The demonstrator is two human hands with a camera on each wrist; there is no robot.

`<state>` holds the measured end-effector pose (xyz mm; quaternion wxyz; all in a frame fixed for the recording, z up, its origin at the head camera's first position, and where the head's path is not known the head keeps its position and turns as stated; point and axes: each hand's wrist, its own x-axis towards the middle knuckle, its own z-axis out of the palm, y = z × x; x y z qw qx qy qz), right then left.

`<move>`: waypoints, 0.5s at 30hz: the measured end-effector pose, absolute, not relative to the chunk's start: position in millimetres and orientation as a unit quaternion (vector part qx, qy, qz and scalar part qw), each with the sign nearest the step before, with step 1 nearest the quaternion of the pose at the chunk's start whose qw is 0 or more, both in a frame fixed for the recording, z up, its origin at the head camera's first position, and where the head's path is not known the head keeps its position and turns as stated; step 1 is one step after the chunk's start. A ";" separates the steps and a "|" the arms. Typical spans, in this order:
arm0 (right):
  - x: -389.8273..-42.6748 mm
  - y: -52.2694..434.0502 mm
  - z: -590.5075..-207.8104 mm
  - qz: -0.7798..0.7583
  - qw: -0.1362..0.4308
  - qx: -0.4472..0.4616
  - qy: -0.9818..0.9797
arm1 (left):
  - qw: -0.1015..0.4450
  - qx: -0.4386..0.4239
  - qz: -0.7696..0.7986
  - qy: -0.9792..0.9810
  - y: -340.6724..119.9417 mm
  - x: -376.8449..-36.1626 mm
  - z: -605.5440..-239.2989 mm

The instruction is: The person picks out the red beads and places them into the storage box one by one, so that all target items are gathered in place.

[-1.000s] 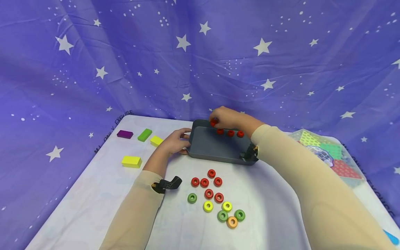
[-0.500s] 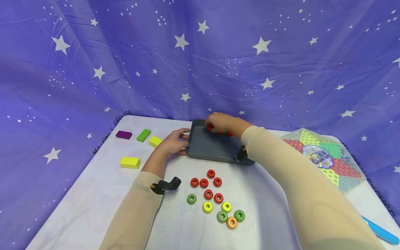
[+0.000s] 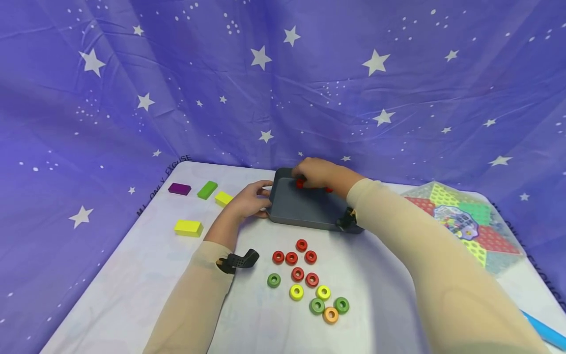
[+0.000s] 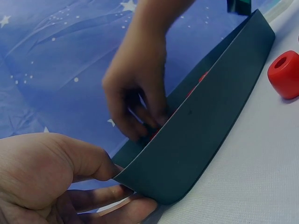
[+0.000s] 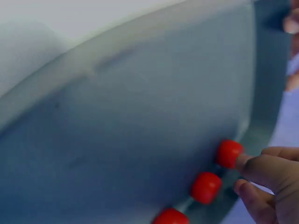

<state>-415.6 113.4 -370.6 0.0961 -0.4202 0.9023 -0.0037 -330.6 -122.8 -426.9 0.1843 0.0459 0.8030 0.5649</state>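
A dark grey tray [image 3: 305, 209] lies at the table's far middle. My left hand [image 3: 248, 200] grips its left rim, with the thumb [image 4: 70, 161] over the wall [image 4: 201, 135]. My right hand [image 3: 317, 172] reaches down into the tray's far left corner, fingers curled on a red ring [image 3: 300, 184]. In the right wrist view a fingertip [image 5: 261, 168] touches that ring [image 5: 229, 153], which ends a row with two more red rings [image 5: 205, 186] along the far wall. The hand hides most of that row in the head view.
Loose rings lie in front of the tray: several red [image 3: 295, 258], green [image 3: 273, 280], yellow [image 3: 296, 292] and orange [image 3: 330, 314]. Purple [image 3: 179, 189], green [image 3: 207, 190] and yellow blocks [image 3: 188, 227] sit at the left. A game board [image 3: 460, 221] lies at the right.
My right hand has come down from above the tray's far rim, bringing the red ring to the tray floor beside the row. The left hand still holds the rim.
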 end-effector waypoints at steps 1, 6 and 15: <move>-412.7 116.6 -365.1 -0.014 0.093 -0.417 0.904 | 0.184 0.047 0.565 0.803 -122.0 -330.2 -425.9; -388.1 136.1 -333.7 -0.084 0.071 -0.404 0.908 | 0.183 0.047 0.561 0.806 -120.1 -329.0 -423.6; -336.0 163.6 -310.4 -0.156 0.042 -0.404 0.900 | 0.184 0.050 0.562 0.805 -121.0 -328.3 -425.5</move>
